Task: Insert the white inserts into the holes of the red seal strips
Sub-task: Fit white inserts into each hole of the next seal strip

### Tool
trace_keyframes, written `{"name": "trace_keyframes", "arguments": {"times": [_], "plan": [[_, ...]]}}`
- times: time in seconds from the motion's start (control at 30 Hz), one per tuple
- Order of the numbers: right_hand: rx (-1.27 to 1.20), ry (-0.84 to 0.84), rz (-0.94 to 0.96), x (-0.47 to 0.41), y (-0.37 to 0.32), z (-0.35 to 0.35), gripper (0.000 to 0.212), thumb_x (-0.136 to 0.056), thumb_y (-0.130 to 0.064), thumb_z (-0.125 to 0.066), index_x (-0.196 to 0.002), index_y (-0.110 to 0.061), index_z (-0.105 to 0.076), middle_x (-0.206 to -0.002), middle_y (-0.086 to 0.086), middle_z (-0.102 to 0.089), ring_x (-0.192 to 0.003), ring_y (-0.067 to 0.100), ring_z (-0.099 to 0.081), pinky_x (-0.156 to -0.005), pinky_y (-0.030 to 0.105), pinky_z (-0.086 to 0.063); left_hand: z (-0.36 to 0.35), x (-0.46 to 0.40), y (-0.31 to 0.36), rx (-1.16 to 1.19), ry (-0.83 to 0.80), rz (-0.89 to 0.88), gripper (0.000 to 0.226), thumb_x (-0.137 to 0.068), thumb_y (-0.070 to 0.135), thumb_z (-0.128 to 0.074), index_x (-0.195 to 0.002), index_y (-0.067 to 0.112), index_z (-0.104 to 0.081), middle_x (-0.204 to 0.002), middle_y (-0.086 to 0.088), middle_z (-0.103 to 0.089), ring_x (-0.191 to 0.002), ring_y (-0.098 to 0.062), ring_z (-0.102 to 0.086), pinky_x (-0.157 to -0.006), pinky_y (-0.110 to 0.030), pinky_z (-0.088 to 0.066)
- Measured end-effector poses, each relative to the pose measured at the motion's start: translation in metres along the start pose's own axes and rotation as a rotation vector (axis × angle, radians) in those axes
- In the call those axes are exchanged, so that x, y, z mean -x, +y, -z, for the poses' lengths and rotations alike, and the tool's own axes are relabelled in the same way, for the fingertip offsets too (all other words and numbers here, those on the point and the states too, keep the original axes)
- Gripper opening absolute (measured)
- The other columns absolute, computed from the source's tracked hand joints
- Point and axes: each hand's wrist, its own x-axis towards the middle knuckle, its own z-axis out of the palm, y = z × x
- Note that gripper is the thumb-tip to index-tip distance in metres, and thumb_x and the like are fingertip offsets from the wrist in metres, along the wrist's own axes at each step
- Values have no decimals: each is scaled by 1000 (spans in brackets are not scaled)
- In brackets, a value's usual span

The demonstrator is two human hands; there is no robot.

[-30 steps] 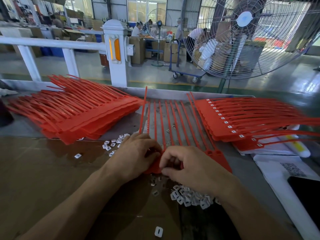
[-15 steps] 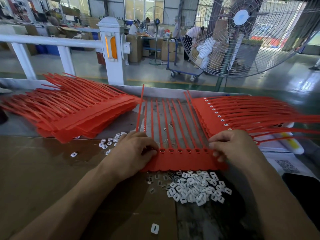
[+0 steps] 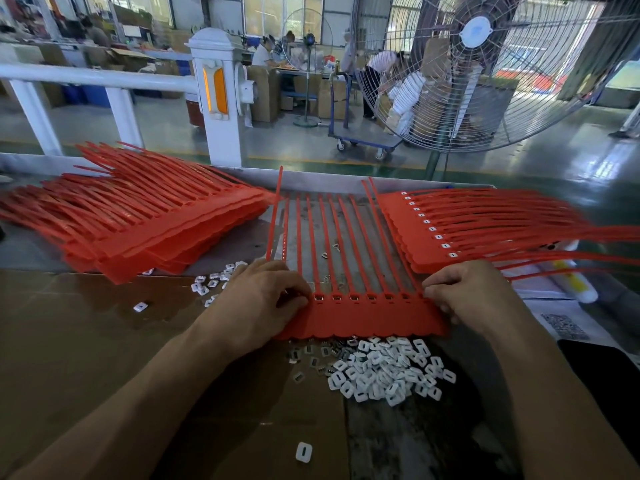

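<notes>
A red seal strip sheet lies flat in front of me, its long tails pointing away and a row of small holes along its top edge. My left hand grips the sheet's left end, fingers curled at the first hole. My right hand grips the right end with curled fingers. A heap of white inserts lies just below the sheet. More white inserts are scattered left of my left hand.
A thick stack of red strips fills the left of the table. Another red stack with white inserts fitted lies at right. A single insert lies near the front. Papers and a dark phone sit far right. A large fan stands behind.
My right hand moved from the sheet's middle out to its right end, uncovering the sheet and the insert heap. My left hand stayed at the left end.
</notes>
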Motion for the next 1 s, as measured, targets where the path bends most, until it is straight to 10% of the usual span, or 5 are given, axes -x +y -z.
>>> {"name": "trace_keyframes", "arguments": {"times": [1.0], "plan": [[88,80,2,-3,5,-10,17,-89,-16,-77,-76,-25,-74,-77,-1,-71,-76,18,-67,-68,35,-54,2,0,3,-3,-14,18,17,-96,39,-62,-111,38,-70,-106,18,-59,-106,-9,-52,-98,-40,-42]]}}
